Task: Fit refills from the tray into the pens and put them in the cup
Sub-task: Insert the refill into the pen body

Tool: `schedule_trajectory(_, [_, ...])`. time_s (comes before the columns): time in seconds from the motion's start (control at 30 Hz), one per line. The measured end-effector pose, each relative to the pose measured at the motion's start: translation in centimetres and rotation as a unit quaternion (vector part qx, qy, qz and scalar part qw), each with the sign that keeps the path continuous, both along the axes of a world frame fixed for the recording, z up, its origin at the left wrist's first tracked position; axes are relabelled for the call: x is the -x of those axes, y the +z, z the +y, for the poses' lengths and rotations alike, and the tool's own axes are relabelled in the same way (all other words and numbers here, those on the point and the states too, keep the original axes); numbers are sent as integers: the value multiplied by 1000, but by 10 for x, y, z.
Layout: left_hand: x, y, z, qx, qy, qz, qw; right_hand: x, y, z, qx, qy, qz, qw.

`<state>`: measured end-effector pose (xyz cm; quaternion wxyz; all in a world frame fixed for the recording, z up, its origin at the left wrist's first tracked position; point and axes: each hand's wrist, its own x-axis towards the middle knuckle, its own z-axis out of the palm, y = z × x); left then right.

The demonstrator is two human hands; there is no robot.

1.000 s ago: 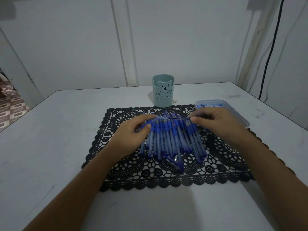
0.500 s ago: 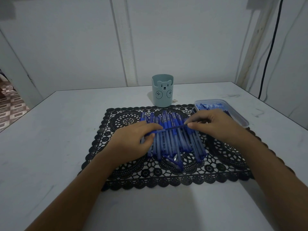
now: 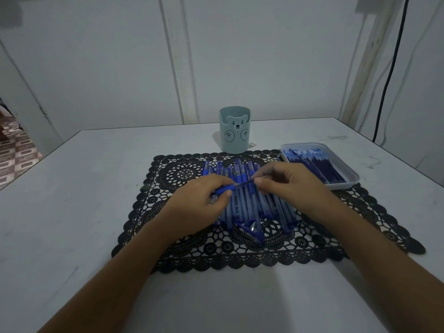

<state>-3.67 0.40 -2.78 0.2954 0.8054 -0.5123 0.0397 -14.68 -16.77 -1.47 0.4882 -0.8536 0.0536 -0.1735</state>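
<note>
We hold one blue plastic pen barrel (image 3: 222, 189) in our left hand (image 3: 204, 203), fingers curled round it. Our right hand (image 3: 290, 188) pinches the right end of a thin dark refill (image 3: 245, 183). Barrel and refill lie on one line, running left to right and rising slightly toward the right, just above the heap of blue pens (image 3: 252, 210). The refill's left end meets the barrel's open mouth. How deep it sits we cannot quite tell in this dim view. We judge the coming push to run along that axis, right hand toward left.

The pale blue bear-faced cup (image 3: 235, 129) stands upright at the far edge of the black lace mat (image 3: 187, 236), beyond the heap and roughly between our hands. The left hand, which carries the pen, is about as near to it as the right. No pens show above its rim.

The shallow light rectangular tray (image 3: 349, 186) sits at the far right, near our right hand and overlapping the mat's corner. It holds a layer of dark blue refills (image 3: 317, 167) lying roughly side by side.
</note>
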Motion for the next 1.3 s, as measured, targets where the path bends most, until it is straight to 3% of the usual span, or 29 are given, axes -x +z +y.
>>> schedule_trajectory(0.3, [-2, -1, 1, 19, -7, 36, 999, -1, -1, 3, 34, 18, 24, 999])
schedule_trajectory(0.57, [-6, 1, 4, 23, 23, 34, 999, 9, 6, 6, 207, 156, 174, 950])
schedule_trajectory(0.8, [-6, -1, 2, 5, 21, 29, 999, 5, -2, 13, 314, 132, 153, 928])
schedule_trajectory(1.0, [-6, -1, 2, 1, 21, 23, 1000, 6, -2, 16, 340, 134, 134, 921])
schedule_trajectory(1.1, [-5, -1, 2, 1, 21, 22, 1000, 5, -2, 16, 309, 127, 122, 935])
schedule_trajectory(1.3, [-4, 0, 2, -1, 18, 25, 1000, 4, 5, 11, 94, -11, 10, 995])
